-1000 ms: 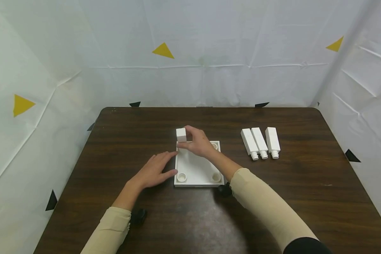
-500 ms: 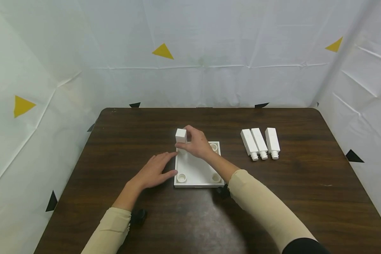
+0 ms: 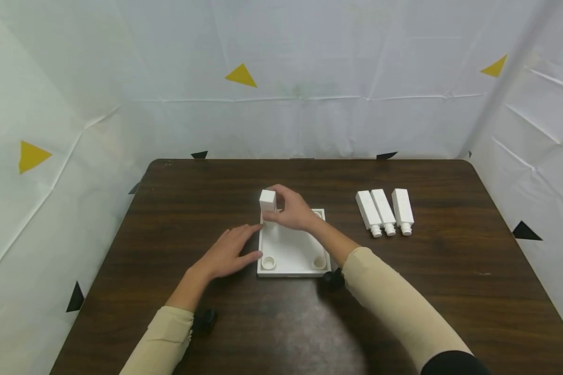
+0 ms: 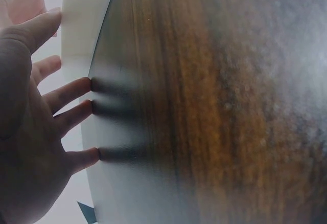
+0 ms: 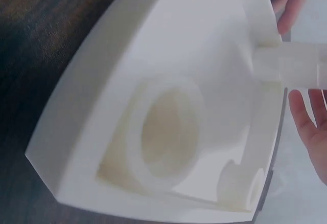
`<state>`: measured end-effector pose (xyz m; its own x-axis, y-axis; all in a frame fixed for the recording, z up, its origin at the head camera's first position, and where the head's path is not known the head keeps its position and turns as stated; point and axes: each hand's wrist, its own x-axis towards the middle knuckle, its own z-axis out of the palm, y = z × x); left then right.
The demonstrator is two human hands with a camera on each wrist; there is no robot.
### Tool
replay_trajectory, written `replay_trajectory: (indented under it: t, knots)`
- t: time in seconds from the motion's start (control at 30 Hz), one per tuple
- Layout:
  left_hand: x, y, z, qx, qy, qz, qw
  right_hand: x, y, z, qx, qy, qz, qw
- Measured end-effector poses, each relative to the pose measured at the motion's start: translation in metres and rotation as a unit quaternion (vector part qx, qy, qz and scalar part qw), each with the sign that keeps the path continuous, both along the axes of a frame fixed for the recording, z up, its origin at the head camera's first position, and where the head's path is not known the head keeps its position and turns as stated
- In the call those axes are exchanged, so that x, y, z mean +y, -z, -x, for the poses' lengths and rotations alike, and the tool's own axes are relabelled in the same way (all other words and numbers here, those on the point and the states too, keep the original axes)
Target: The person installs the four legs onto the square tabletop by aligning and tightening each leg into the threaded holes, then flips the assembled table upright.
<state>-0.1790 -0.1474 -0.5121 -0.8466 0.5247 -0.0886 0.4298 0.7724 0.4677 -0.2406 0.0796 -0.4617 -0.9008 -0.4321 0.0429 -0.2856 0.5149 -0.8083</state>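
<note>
A white square tabletop piece (image 3: 290, 249) with raised rims lies underside up, with a round socket in each corner. My right hand (image 3: 291, 209) pinches a white table leg (image 3: 268, 200) between thumb and fingers. The leg stands upright over the far left corner; in the right wrist view the leg (image 5: 299, 65) meets the piece there, though its threaded end is hidden. My left hand (image 3: 227, 251) lies along the piece's left side, fingers extended, with a fingertip and the thumb tip at its edge. Nothing is held in it.
Three more white legs (image 3: 368, 211) with threaded ends lie on the brown table (image 3: 450, 291) to the right. White sheeting (image 3: 309, 125) with yellow and black triangles stands around the table's back and sides.
The leg has turned slightly in place, and my right fingers and thumb have shifted a little around it. My left hand and the tabletop piece have stayed put.
</note>
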Motion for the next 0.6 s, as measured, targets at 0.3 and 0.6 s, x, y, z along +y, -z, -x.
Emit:
replay_trajectory:
  t: [0.3, 0.6]
  knots:
    - [0.0005, -0.0002, 0.0003, -0.005, -0.001, -0.001, 1.0000, 0.0060, -0.0061, 0.0046, -0.038, -0.072, 0.038, 0.9960]
    - [-0.0004, 0.0001, 0.0004, -0.006, -0.003, -0.002, 1.0000, 0.0061, -0.0040, 0.0063, -0.052, -0.096, 0.049, 0.9929]
